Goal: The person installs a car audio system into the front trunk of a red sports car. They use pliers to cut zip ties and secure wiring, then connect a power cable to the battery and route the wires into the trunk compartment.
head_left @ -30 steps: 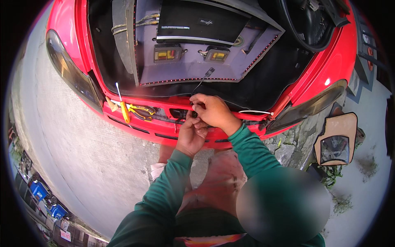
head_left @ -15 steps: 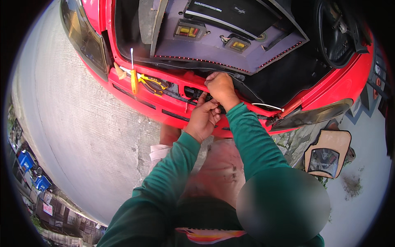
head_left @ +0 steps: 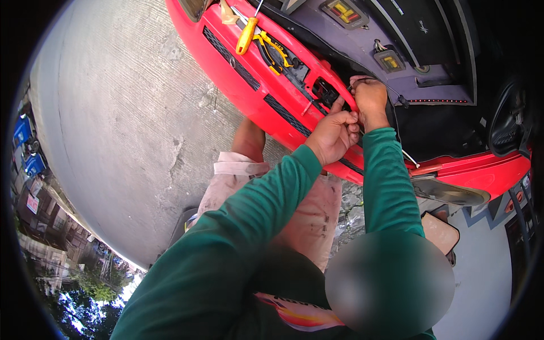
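So, both bare hands are working right at the edge of a glossy red car panel. Left hand has its thumb and fingers drawn in narrow, index finger reaching to a dark rectangular opening just ahead of it; can't tell if anything's pinched there. Right hand is just beside it, fingers curled in tight, with a thin black wire right by the fingertips, though I can't make out if they're actually gripping it. That wire runs off to the right of those fingers and ends in a small black plug. Off to the left of both sets of fingers, yellow-and-black pliers lie on the panel, with a yellow-handled screwdriver a bit farther out. Beyond the right fingers there's a purple-lined box edged with tiny red lights.
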